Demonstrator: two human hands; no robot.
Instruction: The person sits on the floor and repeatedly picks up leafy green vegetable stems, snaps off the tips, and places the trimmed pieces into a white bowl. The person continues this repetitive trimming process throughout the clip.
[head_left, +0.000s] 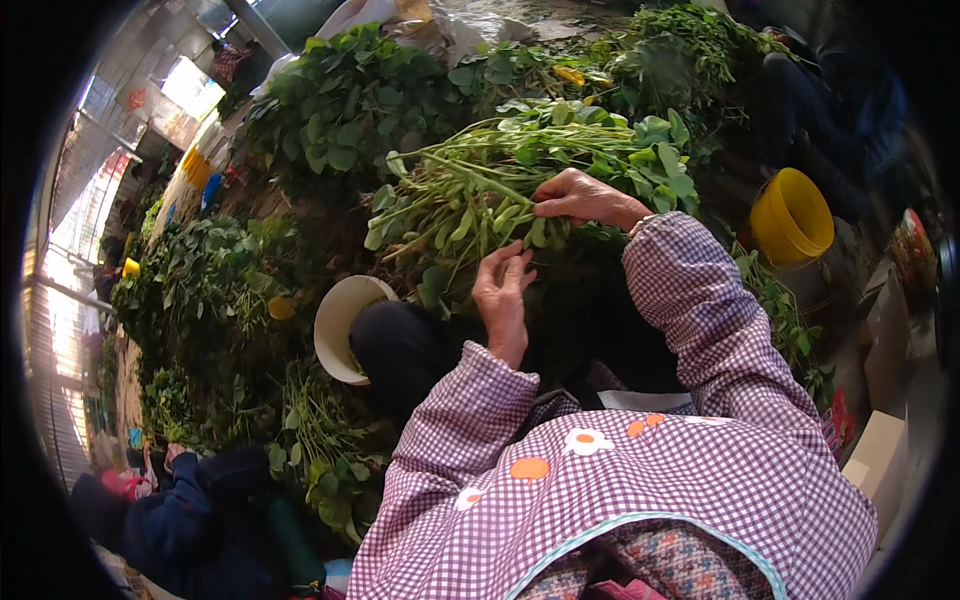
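My right hand (589, 199) pinches a green soybean stem (480, 176) at the near side of a leafy bundle. Plump green pods (506, 214) hang from the stems just below and left of those fingers. Close under the pods is my left hand (504, 296), palm turned inward and fingers slightly apart, with nothing visible in its grasp. Whether its fingertips touch a pod is unclear. Left of my knee, a white bucket (337, 330) leans toward me; some green matter shows inside, partly hidden by the knee.
Heaps of leafy plants (345, 112) lie ahead and to the left. A yellow bucket (795, 217) stands at right, near a person in dark clothes (817, 112). Another person (180, 510) sits at lower left. A pale box (877, 465) is by my right side.
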